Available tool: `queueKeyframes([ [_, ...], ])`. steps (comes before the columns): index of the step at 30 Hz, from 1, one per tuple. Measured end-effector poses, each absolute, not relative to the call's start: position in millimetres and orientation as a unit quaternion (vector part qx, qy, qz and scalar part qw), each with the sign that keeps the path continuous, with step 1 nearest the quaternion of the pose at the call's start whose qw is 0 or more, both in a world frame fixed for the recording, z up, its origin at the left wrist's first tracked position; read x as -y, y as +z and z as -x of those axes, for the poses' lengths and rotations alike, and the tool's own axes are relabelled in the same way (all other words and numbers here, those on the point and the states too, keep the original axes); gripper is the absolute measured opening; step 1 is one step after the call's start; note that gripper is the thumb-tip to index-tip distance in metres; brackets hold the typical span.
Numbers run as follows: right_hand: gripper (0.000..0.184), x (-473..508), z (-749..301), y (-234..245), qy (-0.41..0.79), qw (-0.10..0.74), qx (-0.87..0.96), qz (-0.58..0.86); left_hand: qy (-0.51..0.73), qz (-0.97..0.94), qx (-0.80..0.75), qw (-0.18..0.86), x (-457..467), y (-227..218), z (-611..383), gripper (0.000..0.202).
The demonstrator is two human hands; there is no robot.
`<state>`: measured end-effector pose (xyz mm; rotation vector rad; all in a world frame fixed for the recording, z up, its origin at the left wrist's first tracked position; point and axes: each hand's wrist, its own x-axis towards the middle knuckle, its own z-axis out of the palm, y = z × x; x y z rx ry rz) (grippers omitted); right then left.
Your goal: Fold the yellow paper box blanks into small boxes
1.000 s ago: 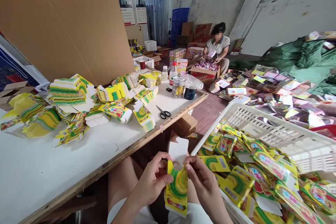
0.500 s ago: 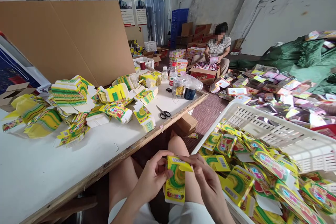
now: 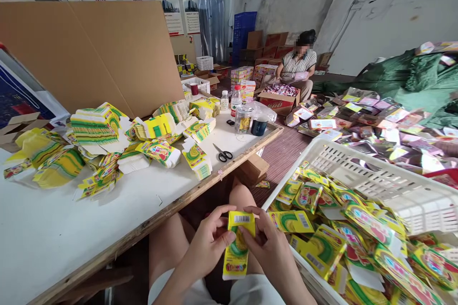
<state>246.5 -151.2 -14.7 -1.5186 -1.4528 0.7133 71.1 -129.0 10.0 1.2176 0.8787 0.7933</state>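
Yellow-and-green carton (image 3: 238,251): held between both hands above the lap, near the wooden table edge (image 3: 143,225), its long sides nearly upright and leaning slightly; the printed barcode (image 3: 242,218) is at the upper end, the lettering at the lower end.
Left hand (image 3: 212,237): clamped on the carton's left side, thumb laid across the front near the edge, index finger arched to the upper left corner, the other fingers bent in behind the thumb.
Right hand (image 3: 267,243): also closed on the carton, thumb tip pressed to the front below the barcode, index finger hooked at the upper right corner; the remaining fingers are partly hidden.
Forearms: rising from the bottom of the view, one from each side, angled inward so the hands meet at the carton.
White crate (image 3: 365,178): just right of the right hand, heaped with similar printed cartons (image 3: 324,250).
White table (image 3: 71,228): to the left, bearing bundles of flat cartons (image 3: 95,126) and black-handled scissors (image 3: 224,156).
Seated co-worker (image 3: 297,64): well beyond the table, with a pink box (image 3: 301,76) in hand.
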Motion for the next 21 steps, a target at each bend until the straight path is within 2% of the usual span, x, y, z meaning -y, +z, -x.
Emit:
queueKeyframes([
  [9, 0.036, 151, -244, -26, 0.278, 0.447, 0.570, 0.631, 0.345, -0.547, -0.418, 0.638, 131, 15, -75, 0.046],
  [18, 0.033, 149, -251, -10, 0.379, 0.497, 0.539, 0.564, 0.366, -0.513, -0.408, 0.661, 126, 8, -78, 0.043],
  [21, 0.029, 149, -258, -12, 0.310, 0.548, 0.534, 0.565, 0.385, -0.539, -0.397, 0.635, 125, 3, -83, 0.042],
])
